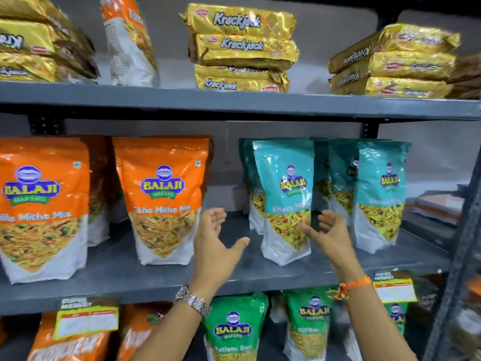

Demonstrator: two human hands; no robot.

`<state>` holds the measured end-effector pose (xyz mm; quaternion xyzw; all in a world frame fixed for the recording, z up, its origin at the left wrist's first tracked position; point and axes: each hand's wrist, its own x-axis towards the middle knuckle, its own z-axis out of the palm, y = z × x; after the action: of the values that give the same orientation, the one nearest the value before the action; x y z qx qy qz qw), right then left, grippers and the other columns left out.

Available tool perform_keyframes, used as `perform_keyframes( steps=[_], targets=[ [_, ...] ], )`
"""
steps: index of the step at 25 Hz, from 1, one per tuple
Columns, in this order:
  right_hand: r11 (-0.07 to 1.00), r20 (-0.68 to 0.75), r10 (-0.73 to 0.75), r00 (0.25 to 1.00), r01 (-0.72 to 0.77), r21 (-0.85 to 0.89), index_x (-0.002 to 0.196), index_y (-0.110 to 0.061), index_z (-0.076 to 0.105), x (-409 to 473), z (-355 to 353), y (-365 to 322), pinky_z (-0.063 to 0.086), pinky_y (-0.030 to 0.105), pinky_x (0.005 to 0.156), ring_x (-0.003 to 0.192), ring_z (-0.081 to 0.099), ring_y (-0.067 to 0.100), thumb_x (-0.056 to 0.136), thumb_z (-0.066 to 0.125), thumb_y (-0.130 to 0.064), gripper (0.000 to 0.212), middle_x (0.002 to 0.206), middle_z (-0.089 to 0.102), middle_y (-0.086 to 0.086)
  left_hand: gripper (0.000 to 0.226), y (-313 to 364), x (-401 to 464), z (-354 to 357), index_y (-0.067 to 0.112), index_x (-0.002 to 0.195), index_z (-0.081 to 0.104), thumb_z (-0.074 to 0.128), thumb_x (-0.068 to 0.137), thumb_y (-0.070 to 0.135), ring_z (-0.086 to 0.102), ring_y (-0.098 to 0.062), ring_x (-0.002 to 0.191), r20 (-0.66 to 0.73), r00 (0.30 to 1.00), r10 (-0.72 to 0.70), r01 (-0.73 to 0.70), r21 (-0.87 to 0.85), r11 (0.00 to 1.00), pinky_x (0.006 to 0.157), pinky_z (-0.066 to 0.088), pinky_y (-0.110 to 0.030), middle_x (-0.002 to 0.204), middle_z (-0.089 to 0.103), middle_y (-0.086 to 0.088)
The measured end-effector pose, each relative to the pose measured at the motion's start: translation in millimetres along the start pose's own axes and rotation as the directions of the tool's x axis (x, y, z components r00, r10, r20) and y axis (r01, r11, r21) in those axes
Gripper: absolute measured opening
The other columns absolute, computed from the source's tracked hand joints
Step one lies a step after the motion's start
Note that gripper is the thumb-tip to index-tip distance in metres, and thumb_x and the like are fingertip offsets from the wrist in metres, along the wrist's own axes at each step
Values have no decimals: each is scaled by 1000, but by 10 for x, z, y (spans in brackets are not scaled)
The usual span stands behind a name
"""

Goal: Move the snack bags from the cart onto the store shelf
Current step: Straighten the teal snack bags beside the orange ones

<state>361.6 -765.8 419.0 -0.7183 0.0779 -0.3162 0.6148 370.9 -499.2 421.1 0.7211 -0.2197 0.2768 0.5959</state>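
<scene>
Both hands up at the middle shelf (234, 280) of a grey metal rack, neither holding anything. Left hand (214, 246), watch (194, 300) on the wrist, is spread wide w/ palm facing right, fingers curled a bit, grip apart, hovering over the bare gap in the shelf between the orange & teal rows. Right hand (329, 238), orange thread band (351, 286) on the wrist, also has its grip apart, palm facing left, fingers loosely curled; it's just right of the front teal Balaji bag (285, 201), thumb tip at the bag's lower right edge, can't tell if touching (motion blur). That teal bag stands upright at the shelf front, more teal bags behind it & a second teal bag (381, 196) further right, also upright. Left of the gap: orange Balaji bag (162, 201) upright, another orange bag (43, 209) at far left, more behind. Top shelf: stacked gold Krackjack packs (242, 48) centre, further stacks at left & right, one orange bag standing tilted. Bottom shelf: green Balaji bags (233, 332), orange ones at left, price tags (86, 321) clipped on the shelf edge. Cart not in view.
</scene>
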Motion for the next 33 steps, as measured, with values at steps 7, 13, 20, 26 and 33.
perform_keyframes(
  steps=[7, 13, 20, 26, 33],
  targets=[
    [996, 493, 78, 866, -48, -73, 139, -10, 50, 716, -241, 363, 51, 52, 107, 128, 60, 33, 52, 98, -28, 101, 136, 63, 15, 87, 7, -109, 1073, 23, 118, 44, 93, 50, 45, 59, -8, 109, 130, 986, -106, 86, 149, 985, 89, 52, -27, 119, 58, 8],
    [990, 320, -17, 947, 60, -124, 107, -23, 54, 473, -102, 369, 61, 48, 86, 98, 73, 21, 37, 99, -44, 85, 107, 74, 3, 90, -193, 169, 985, 26, 116, 36, 98, 51, 27, 61, -5, 99, 224, 955, -193, 136, 248, 959, 67, 49, -5, 111, 62, 11],
    [926, 209, -97, 973, 165, -340, 104, -22, 54, 227, -111, 133, 59, 41, 74, 87, 69, 13, 39, 98, -55, 85, 95, 71, -7, 105, -394, 283, 817, 39, 129, 34, 96, 44, 38, 61, -12, 123, 302, 917, -262, 192, 240, 951, 101, 54, -44, 131, 61, 12],
    [923, 233, -60, 971, 143, -356, 101, -26, 52, 223, -80, 98, 61, 43, 74, 87, 69, 12, 34, 95, -63, 87, 95, 71, -8, 98, -402, 271, 790, 45, 122, 35, 95, 45, 39, 62, -13, 121, 300, 918, -258, 190, 235, 953, 98, 56, -45, 131, 61, 12],
    [995, 204, -59, 977, 75, -70, 128, -17, 47, 138, -468, 143, 57, 30, 88, 103, 67, 16, 59, 97, -28, 85, 114, 63, -3, 107, -134, 4, 882, 28, 140, 35, 97, 52, 23, 54, -11, 126, 25, 994, -106, 97, 232, 968, 107, 47, -34, 137, 53, 8]
  ],
)
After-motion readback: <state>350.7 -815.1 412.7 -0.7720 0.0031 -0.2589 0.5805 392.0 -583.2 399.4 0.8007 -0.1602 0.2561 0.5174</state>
